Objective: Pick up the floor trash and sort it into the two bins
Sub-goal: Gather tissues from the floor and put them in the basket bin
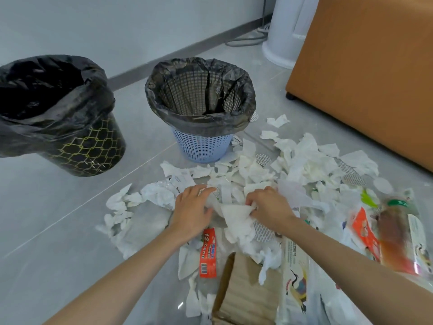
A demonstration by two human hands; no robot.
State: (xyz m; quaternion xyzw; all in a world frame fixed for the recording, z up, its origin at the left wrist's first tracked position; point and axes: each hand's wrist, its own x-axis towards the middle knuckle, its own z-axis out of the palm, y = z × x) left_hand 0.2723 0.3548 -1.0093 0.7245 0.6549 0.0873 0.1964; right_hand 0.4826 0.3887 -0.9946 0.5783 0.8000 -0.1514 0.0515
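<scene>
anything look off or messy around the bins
Yes: torn white tissue and wrappers lie strewn over the floor in front of the blue basket, whose liner looks empty inside. The black bin looks tilted, though the wide lens may cause that.

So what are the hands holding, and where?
The right hand pinches a tissue by its top edge. The left hand is on the pile; its grip cannot be told.

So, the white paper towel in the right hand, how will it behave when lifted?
The paper towel looks crumpled and thin, so probably floppy and very light. The right hand pinches its edge, so it will likely hang limp.
</scene>
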